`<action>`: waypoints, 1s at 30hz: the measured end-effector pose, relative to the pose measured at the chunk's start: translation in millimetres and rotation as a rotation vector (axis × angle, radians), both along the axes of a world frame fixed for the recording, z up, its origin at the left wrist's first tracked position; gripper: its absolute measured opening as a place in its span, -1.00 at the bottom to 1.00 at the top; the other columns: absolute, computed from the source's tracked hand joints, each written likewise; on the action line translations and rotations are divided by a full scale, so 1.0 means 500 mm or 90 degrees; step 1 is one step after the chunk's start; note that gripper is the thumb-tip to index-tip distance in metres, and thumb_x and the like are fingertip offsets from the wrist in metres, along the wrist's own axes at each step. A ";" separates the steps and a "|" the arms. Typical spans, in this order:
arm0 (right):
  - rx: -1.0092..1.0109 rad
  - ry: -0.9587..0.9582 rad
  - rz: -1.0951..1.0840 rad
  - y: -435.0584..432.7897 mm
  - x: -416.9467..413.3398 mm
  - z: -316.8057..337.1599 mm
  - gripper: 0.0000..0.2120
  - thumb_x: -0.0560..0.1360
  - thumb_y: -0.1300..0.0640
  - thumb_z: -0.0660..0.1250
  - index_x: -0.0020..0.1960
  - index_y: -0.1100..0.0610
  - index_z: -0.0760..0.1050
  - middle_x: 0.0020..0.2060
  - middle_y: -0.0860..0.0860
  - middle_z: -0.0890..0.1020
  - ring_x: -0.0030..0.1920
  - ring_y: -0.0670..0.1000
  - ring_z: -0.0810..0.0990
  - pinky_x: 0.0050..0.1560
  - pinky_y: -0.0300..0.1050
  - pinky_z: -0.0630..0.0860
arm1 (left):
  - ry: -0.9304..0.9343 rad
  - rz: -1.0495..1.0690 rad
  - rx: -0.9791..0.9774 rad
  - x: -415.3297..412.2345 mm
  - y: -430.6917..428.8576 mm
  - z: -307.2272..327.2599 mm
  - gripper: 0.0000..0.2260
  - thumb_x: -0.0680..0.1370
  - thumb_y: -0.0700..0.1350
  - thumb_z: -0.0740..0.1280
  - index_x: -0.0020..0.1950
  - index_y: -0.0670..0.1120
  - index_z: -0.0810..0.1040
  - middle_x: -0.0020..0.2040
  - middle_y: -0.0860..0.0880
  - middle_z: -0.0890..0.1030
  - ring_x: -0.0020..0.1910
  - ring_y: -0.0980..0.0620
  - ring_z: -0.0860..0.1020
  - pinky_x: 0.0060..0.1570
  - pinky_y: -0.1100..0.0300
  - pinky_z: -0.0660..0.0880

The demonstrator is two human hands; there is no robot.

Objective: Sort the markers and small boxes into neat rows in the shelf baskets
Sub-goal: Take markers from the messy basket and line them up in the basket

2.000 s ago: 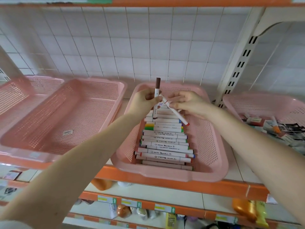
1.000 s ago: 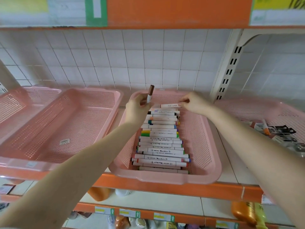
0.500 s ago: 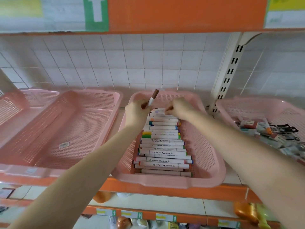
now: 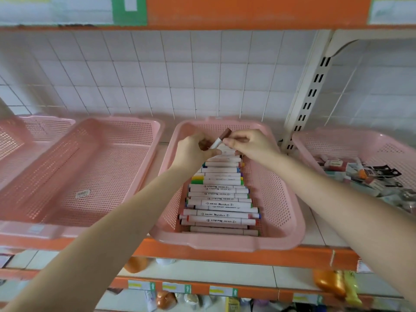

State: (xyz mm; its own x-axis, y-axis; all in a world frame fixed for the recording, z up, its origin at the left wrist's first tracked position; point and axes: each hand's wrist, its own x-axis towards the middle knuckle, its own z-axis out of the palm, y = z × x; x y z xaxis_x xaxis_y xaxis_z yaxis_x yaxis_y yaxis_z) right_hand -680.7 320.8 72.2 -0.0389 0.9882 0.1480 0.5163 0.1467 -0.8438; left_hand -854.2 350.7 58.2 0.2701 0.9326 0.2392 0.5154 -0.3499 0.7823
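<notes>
Both hands' fingers (image 4: 236, 140) crowd round a brown-capped marker (image 4: 219, 140) at the far end of the pink basket (image 4: 292, 221). Beneath them the row of markers (image 4: 219, 200) fills the middle; bare mesh strips (image 4: 265, 188) run either side. Beyond, the basket's back wall (image 4: 225, 126) blocks. Leftward a second basket (image 4: 101, 176) offers bare floor; rightward stands a slotted upright (image 4: 308, 97).

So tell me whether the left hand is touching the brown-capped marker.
Touching. The head view shows the left hand gripping the brown-capped marker by its white barrel, with the cap tilted up.
</notes>
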 end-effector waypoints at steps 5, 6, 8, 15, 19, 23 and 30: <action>-0.074 0.184 -0.014 0.019 0.001 -0.012 -0.93 0.52 0.15 0.34 -0.06 0.12 0.59 -0.17 -0.01 0.65 -0.13 -0.08 0.63 -0.12 -0.19 0.59 | 0.005 -0.032 -0.017 -0.004 -0.003 -0.002 -0.83 0.43 -0.09 0.47 -0.02 -0.06 0.57 -0.19 0.11 0.59 -0.25 0.26 0.51 -0.34 0.55 0.42; -0.081 0.247 -0.027 0.022 0.004 -0.011 -0.93 0.53 0.19 0.32 -0.08 0.14 0.58 -0.17 0.02 0.65 -0.12 -0.03 0.63 -0.14 -0.16 0.59 | 0.005 -0.037 -0.030 -0.006 -0.002 -0.002 -0.81 0.45 -0.08 0.46 0.03 -0.06 0.59 -0.15 0.08 0.62 -0.24 0.25 0.53 -0.35 0.54 0.42; -0.093 0.362 -0.052 0.027 0.011 -0.005 -0.91 0.54 0.25 0.29 -0.10 0.18 0.56 -0.17 0.06 0.64 -0.14 0.01 0.63 -0.20 -0.16 0.57 | 0.014 -0.051 -0.059 -0.011 0.002 -0.001 -0.76 0.49 -0.09 0.42 0.15 -0.07 0.59 -0.07 0.03 0.64 -0.26 0.21 0.56 -0.38 0.50 0.44; -0.125 0.591 -0.027 0.033 0.021 -0.008 -0.85 0.56 0.28 0.25 -0.06 0.17 0.59 -0.20 0.03 0.63 -0.19 0.01 0.61 -0.20 -0.14 0.52 | -0.034 -0.053 -0.142 -0.023 0.011 -0.004 -0.70 0.49 -0.12 0.42 0.22 -0.07 0.58 -0.01 -0.02 0.66 -0.14 0.05 0.63 -0.13 0.30 0.56; -0.117 0.609 0.001 0.038 0.023 -0.011 -0.85 0.57 0.30 0.23 -0.03 0.16 0.57 -0.19 0.04 0.61 -0.16 0.01 0.59 -0.21 -0.15 0.53 | -0.073 -0.066 -0.185 -0.024 0.009 -0.001 -0.74 0.50 -0.17 0.42 0.18 -0.10 0.59 -0.09 0.02 0.65 -0.28 0.10 0.63 -0.31 0.45 0.49; -0.110 0.510 0.042 0.037 0.021 -0.023 -0.83 0.55 0.33 0.23 0.08 0.19 0.54 -0.13 0.04 0.63 -0.07 0.00 0.62 -0.16 -0.16 0.55 | -0.044 -0.058 -0.175 -0.024 0.009 -0.003 -0.78 0.46 -0.15 0.46 0.09 -0.06 0.62 -0.17 0.08 0.63 -0.28 0.07 0.62 -0.39 0.41 0.47; -0.144 0.429 0.063 0.023 0.010 -0.028 -0.88 0.52 0.38 0.26 -0.01 0.25 0.54 -0.13 0.09 0.64 -0.12 -0.01 0.65 -0.11 -0.17 0.61 | -0.018 -0.084 -0.157 -0.020 0.015 -0.014 -0.83 0.37 -0.15 0.53 -0.10 -0.03 0.60 -0.13 -0.05 0.66 -0.20 0.04 0.60 -0.04 0.11 0.59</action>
State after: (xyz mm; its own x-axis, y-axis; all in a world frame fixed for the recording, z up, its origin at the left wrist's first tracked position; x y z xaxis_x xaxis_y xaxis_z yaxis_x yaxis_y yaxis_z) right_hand -675.6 332.2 58.3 -0.1021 0.9941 -0.0368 -0.1344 -0.0504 -0.9896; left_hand -864.1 358.2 51.4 0.3895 0.9208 0.0187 0.4547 -0.2099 0.8655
